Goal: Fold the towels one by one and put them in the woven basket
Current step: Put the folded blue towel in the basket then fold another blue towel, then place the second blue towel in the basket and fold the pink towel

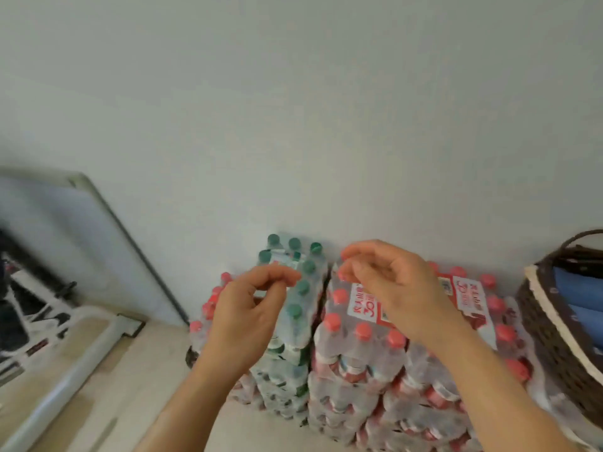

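- Fingers point(277, 275) of the left hand point(251, 308) are curling loosely and pinching nothing. The right hand point(391, 288) is curling the same way, also empty. Both are hovering over the packs of bottled water point(359, 353).
- Blue folded towels point(574, 288) are lying inside the woven basket point(548, 337) at the right edge, well apart from either hand.
- No unfolded towel is showing, so the person is probably pausing between towels, or finishing.
- Any next move is likely calling for finding another towel and taking it by two corners.
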A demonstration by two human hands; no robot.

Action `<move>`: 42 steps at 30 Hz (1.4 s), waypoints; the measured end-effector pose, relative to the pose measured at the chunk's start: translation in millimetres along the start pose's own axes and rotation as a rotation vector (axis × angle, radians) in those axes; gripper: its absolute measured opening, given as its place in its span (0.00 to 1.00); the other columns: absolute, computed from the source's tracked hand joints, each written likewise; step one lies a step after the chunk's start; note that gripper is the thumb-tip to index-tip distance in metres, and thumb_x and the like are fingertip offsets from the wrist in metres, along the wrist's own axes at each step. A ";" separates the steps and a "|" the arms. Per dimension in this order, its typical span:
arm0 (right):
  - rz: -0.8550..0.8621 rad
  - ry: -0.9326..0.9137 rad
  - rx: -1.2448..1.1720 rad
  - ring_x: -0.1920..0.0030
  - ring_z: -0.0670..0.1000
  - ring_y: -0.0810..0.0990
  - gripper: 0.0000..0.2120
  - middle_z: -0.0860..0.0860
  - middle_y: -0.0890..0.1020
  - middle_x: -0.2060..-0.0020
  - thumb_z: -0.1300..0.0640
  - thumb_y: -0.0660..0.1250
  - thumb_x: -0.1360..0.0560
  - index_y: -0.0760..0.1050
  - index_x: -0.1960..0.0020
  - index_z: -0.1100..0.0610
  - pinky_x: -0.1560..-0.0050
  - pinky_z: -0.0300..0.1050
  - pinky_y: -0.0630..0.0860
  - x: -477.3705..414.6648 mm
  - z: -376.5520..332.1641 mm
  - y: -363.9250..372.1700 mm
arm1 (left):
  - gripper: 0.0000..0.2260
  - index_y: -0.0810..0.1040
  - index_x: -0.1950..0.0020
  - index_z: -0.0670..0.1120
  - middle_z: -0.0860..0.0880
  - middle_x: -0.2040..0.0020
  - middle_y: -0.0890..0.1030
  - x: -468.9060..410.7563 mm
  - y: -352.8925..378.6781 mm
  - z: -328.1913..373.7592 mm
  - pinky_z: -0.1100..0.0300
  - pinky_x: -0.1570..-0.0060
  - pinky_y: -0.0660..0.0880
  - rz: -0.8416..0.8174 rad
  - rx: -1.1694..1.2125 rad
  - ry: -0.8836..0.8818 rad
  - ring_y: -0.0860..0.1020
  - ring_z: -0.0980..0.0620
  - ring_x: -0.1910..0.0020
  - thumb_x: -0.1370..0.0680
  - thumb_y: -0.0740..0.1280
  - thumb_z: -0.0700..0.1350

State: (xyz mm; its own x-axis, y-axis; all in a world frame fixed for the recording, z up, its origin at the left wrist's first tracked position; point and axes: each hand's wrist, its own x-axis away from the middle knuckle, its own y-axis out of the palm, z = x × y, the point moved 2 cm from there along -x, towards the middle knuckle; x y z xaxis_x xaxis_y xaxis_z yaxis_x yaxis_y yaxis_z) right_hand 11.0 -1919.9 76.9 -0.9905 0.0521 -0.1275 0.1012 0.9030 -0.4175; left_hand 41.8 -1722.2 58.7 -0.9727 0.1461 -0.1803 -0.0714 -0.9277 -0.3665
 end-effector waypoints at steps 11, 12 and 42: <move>-0.667 -0.581 0.748 0.24 0.49 0.47 0.32 0.48 0.50 0.23 0.44 0.59 0.22 0.48 0.23 0.46 0.26 0.49 0.54 -37.8 -141.9 335.4 | 0.15 0.79 0.42 0.54 0.60 0.48 0.78 92.9 -303.0 -109.1 0.63 0.48 0.72 0.369 -0.747 -0.149 0.75 0.60 0.49 0.24 0.63 0.40; -0.701 -0.623 0.755 0.23 0.50 0.45 0.35 0.48 0.47 0.22 0.41 0.59 0.23 0.45 0.23 0.45 0.25 0.50 0.53 -40.2 -150.0 360.5 | 0.15 0.78 0.40 0.53 0.58 0.44 0.78 101.7 -325.5 -117.1 0.62 0.45 0.71 0.389 -0.797 -0.184 0.74 0.56 0.45 0.24 0.63 0.40; -1.556 0.255 -0.131 0.48 0.53 0.83 0.26 0.53 0.81 0.44 0.59 0.67 0.24 0.64 0.29 0.50 0.44 0.54 0.79 -80.9 -314.1 1025.0 | 0.13 0.78 0.39 0.49 0.51 0.39 0.78 232.7 -837.2 -401.2 0.62 0.45 0.68 0.902 -0.773 -1.009 0.75 0.52 0.41 0.23 0.63 0.42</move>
State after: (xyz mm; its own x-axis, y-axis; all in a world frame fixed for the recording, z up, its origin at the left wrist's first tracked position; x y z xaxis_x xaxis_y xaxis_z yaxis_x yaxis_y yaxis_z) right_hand 165.6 -864.7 -58.2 -0.1040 -0.8668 0.4876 -0.9818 0.1677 0.0888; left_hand -36.2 -773.7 -42.6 -0.3924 -0.9188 -0.0425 0.4152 -0.1357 -0.8995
